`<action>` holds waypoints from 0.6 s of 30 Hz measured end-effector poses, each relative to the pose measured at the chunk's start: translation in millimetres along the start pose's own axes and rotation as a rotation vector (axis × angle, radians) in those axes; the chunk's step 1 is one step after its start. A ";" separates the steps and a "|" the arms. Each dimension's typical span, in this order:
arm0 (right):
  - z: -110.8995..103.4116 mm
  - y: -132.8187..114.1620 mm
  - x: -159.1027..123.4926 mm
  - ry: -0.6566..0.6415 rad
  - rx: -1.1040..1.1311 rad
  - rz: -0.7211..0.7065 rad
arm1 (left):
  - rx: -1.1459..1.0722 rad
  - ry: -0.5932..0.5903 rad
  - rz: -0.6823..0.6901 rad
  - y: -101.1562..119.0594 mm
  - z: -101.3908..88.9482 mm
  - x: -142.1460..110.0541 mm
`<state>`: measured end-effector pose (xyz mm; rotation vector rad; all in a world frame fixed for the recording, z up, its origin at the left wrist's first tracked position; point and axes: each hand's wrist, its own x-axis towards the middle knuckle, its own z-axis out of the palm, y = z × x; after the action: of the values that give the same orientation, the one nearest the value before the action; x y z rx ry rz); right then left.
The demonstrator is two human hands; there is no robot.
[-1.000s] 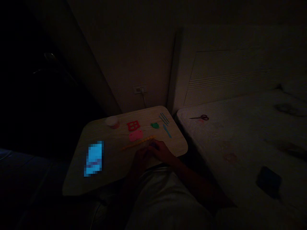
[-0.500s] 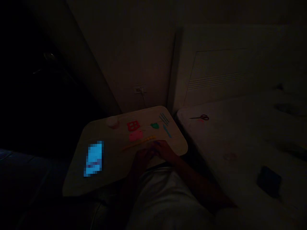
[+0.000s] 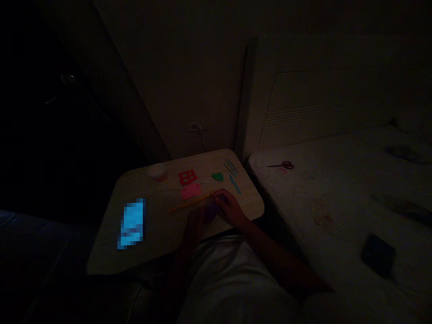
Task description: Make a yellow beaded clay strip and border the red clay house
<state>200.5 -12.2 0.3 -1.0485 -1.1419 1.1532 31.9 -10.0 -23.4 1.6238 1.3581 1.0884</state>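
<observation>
In dim light, a purple lump of modelling dough [image 3: 211, 213] lies between my two hands above the near edge of the table. My right hand [image 3: 229, 209] curls round its right side, fingers closed on it. My left hand [image 3: 195, 222] holds the lump's left side; its fingers are dark and hard to make out. Just beyond the hands is a thin yellow-orange stick [image 3: 189, 204]. Behind it are a pink flat piece [image 3: 191, 191], a red mould with square openings [image 3: 187, 177] and a green piece [image 3: 218, 177].
The table [image 3: 111, 258] also bears a glowing, pixelated blue screen [image 3: 132, 222], a tub [image 3: 158, 172], thin sticks [image 3: 231, 168] and a blue plastic knife [image 3: 235, 184]. Scissors [image 3: 286, 165] and a dark square object [image 3: 378, 255] lie on the bed [image 3: 324, 189] at right.
My hands have drawn slightly apart, and more of the purple dough shows between them. My right hand has tilted upward a little. The things on the table have stayed put.
</observation>
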 end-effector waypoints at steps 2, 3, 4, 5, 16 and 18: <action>-0.9 -4.0 0.3 0.032 -0.038 -0.021 | -0.010 -0.050 -0.035 5.1 -1.2 2.6; -1.2 -5.7 0.5 0.053 -0.050 -0.022 | -0.012 -0.054 -0.041 8.4 -1.8 3.4; -1.5 -7.1 0.8 0.072 -0.058 -0.020 | -0.011 -0.049 -0.041 11.8 -2.4 4.0; -1.7 -8.1 1.2 0.087 -0.063 -0.019 | -0.008 -0.059 -0.032 14.9 -3.0 4.3; -3.3 -7.7 1.4 0.051 -0.015 -0.060 | -0.082 -0.154 0.035 30.6 -4.0 3.7; -3.4 -8.4 1.3 0.000 0.011 -0.093 | -0.083 -0.120 0.030 30.5 -3.7 3.8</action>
<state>205.0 -12.0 8.3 -0.9767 -1.1710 1.0854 39.5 -11.2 6.6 1.6264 1.1992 1.0332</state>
